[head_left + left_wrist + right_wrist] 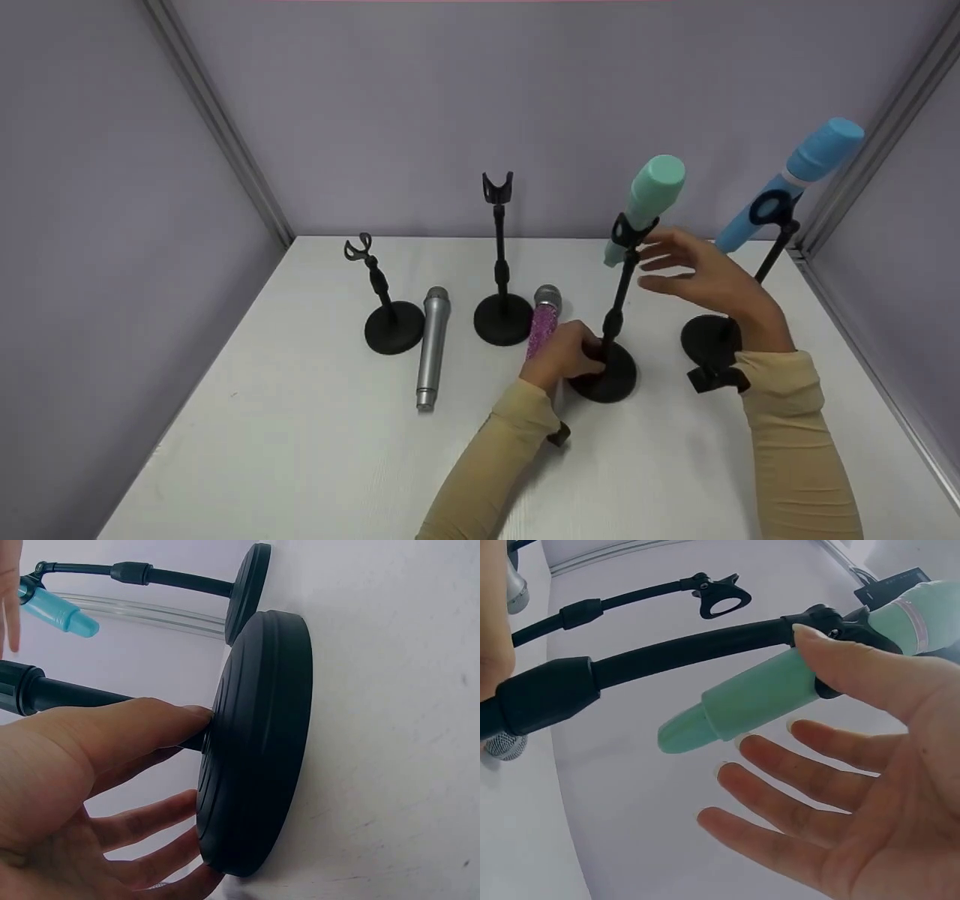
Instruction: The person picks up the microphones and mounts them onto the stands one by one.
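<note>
Stand (613, 324) in left hand (564, 352), right (705, 277) spread

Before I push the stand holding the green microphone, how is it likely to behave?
The stand may tip if pushed high, since the green microphone sits slanted atop a thin pole. Its broad, round base suggests a low push would probably slide it instead. The pole looks fairly stiff, holding the microphone up without visible sagging.

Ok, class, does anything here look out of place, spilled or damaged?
Nothing looks spilled or damaged. Only this seems odd: the silver microphone and pink microphone lie on the table beside the empty short stand and empty taller stand, while the green microphone and blue microphone are mounted.
</note>
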A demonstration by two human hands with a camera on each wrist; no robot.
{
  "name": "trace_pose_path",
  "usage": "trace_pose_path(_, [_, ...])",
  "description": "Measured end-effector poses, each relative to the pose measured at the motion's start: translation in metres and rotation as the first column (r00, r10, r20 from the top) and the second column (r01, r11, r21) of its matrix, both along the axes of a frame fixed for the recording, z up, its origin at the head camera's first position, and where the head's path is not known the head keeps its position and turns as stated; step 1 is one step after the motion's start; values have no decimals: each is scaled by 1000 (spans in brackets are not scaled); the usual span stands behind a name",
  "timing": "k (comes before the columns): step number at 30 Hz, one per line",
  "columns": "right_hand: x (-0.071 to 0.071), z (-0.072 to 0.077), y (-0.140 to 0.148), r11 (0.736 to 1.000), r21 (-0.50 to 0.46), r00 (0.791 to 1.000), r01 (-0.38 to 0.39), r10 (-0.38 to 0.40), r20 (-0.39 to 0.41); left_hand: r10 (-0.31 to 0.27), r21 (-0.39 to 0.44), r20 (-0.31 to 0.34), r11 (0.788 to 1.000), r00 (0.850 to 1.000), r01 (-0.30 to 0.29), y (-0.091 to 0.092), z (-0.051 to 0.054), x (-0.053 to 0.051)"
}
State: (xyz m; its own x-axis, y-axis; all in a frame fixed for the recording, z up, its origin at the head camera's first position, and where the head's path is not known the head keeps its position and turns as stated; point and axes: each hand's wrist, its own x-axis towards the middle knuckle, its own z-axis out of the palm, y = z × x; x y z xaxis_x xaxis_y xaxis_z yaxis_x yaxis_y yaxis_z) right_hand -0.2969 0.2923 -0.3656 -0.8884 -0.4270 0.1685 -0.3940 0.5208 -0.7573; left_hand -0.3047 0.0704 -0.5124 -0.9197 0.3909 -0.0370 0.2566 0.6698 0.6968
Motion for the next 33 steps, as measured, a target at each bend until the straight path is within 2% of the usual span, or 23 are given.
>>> trace_pose_path(9, [0,-25,-5,1000,1,999,-9,9,38,-7,26,14,1000,1000,7,0,-2,-2])
trace_pose_path(16, [7,-39,-10,998,-70,999,-6,9,42,-24,31,5,999,1000,24,0,-2,-3])
trace_pose_path(24, [12,-59,-12,990,-139,999,-14,21,48,5,29,35,1000,999,-6,0,-1,-1])
trace_pose_path(29, [12,-67,-14,993,-122,998,7,1,61,24,23,49,999,998,-25,0,0,0])
trace_pose_path(33, [13,-69,-19,995,-94,999,30,-27,35,24,29,56,999,998,-26,-1,0,0])
